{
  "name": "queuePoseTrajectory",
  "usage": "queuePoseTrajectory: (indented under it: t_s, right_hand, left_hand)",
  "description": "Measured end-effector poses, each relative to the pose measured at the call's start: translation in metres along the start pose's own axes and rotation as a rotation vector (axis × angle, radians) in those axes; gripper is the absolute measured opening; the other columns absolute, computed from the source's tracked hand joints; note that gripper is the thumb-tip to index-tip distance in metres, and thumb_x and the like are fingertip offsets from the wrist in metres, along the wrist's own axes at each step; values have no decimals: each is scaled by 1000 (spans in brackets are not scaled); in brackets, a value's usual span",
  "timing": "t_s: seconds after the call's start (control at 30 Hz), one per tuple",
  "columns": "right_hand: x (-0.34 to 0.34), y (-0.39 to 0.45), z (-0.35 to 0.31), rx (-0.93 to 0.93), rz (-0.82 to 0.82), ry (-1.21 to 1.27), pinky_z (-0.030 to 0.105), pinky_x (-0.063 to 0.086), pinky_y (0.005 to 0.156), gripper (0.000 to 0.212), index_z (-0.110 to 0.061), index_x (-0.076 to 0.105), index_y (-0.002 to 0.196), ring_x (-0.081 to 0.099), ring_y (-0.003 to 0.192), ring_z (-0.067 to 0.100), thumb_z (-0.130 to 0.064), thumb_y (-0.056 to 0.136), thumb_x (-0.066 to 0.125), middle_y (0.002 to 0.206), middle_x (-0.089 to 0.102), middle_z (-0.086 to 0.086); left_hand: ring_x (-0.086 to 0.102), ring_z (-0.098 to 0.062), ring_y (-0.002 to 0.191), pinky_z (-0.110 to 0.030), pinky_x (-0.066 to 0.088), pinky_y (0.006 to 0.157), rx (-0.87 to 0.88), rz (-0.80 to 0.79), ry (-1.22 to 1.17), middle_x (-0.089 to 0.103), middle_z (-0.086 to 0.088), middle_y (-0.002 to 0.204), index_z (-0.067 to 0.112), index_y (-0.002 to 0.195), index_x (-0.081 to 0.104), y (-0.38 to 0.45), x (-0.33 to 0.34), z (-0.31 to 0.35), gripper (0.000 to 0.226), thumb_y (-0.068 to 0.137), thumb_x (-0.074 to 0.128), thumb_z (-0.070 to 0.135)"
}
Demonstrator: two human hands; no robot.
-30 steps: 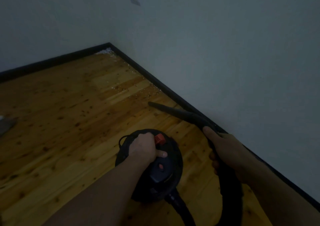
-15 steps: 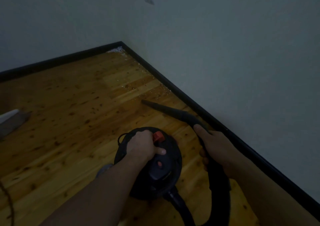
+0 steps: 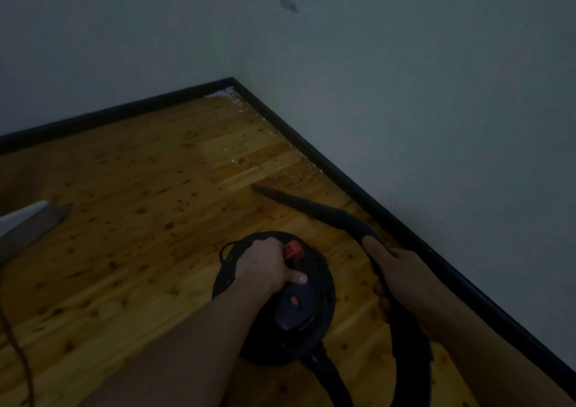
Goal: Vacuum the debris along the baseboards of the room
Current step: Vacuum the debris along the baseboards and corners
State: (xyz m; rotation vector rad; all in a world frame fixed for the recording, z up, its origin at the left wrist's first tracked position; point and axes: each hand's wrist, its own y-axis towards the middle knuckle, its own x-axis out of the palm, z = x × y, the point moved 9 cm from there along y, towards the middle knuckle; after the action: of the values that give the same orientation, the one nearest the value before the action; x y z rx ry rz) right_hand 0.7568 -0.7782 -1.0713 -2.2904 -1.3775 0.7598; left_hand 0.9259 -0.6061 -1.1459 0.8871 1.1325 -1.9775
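Head view: hands (image 3: 405, 278) on vacuum (image 3: 299, 310)

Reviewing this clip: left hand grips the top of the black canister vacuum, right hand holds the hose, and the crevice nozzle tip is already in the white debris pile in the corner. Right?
Not quite. In the head view the crevice nozzle tip sits short of the corner pile, near the scattered white debris along the baseboard. The rest stands: the left hand grips the top of the canister vacuum, and the right hand holds the hose.
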Motion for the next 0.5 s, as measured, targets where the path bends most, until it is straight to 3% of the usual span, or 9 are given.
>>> queuePoseTrajectory:
  t_s: [0.5]
  right_hand:
    - [-30, -19, 19, 58, 178, 111, 31, 42, 48, 50, -10, 54, 77, 45, 39, 19, -54, 101, 54, 50, 48, 4]
  left_hand:
    - [56, -17, 66, -33, 37, 52, 100, -8, 63, 60, 2, 77, 21, 79, 52, 10, -3, 8, 55, 68, 89, 61]
